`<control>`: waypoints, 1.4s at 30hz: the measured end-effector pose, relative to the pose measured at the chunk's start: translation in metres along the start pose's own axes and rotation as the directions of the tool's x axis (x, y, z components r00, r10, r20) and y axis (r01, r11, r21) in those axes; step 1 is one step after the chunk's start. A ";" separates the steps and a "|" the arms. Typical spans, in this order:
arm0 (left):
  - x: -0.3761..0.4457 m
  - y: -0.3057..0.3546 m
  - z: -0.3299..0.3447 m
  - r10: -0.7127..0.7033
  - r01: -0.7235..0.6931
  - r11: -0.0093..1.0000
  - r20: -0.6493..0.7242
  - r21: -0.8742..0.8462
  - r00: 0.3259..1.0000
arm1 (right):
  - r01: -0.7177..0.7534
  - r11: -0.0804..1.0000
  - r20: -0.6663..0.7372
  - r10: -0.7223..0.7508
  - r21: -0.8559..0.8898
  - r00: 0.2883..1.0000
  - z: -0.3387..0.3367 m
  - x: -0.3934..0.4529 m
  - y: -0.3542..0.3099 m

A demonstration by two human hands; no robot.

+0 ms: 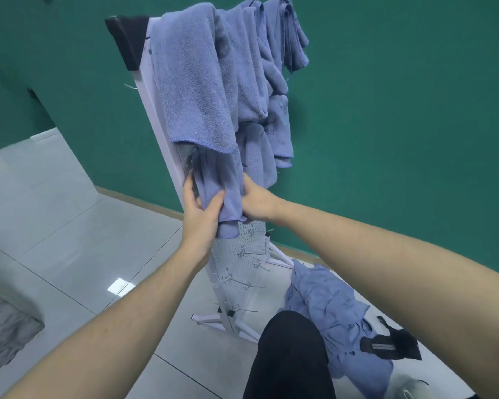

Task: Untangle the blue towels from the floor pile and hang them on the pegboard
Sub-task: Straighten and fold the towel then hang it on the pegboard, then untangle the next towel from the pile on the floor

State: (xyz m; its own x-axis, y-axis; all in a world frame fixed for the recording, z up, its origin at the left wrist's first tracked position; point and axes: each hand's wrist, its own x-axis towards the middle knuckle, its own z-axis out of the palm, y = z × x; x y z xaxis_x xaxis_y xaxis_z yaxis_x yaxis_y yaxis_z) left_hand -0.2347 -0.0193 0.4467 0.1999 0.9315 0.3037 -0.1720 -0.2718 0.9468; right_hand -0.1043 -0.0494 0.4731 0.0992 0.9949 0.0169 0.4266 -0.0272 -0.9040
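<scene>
Pile (329, 309) of blue towels on floor (69, 240) by your knee, right of pegboard (242, 254) base; black strap (386, 345) tangled in. No containers here.

Both hands on one towel (219, 182) mid-board: left hand (199, 214) pinching lower edge, right hand (257, 205) clamped on its side.

Cloth soft, light, floppy, likely snags on hooks (248, 283). Grab by corner/hem, spread wide.

Up top: several hung towels (196, 82) already draped, overlapping.

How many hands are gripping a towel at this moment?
2: the left hand and the right hand both grip the lower towel against the pegboard.
</scene>
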 end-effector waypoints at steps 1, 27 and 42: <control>0.001 0.000 -0.001 0.005 -0.004 1.000 -0.024 0.025 1.000 | 0.012 0.999 0.008 -0.012 -0.035 1.000 0.000 -0.003 0.001; -0.052 -0.008 0.044 0.367 -0.615 0.475 0.493 0.629 0.789 | -0.187 0.959 -0.048 0.180 -0.213 0.982 -0.067 -0.082 0.082; -0.070 -0.176 0.214 -0.196 -0.440 0.665 0.709 0.604 0.678 | -0.577 0.815 -0.209 0.556 -0.051 0.805 -0.162 -0.173 0.291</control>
State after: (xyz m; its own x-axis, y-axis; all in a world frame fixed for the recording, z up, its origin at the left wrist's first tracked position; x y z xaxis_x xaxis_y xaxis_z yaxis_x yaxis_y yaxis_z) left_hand -0.0116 -0.0888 0.2811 0.8529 0.5132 0.0957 0.3800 -0.7361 0.5601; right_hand 0.1481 -0.2452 0.2758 0.5045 0.7653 -0.3998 0.3369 -0.6008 -0.7249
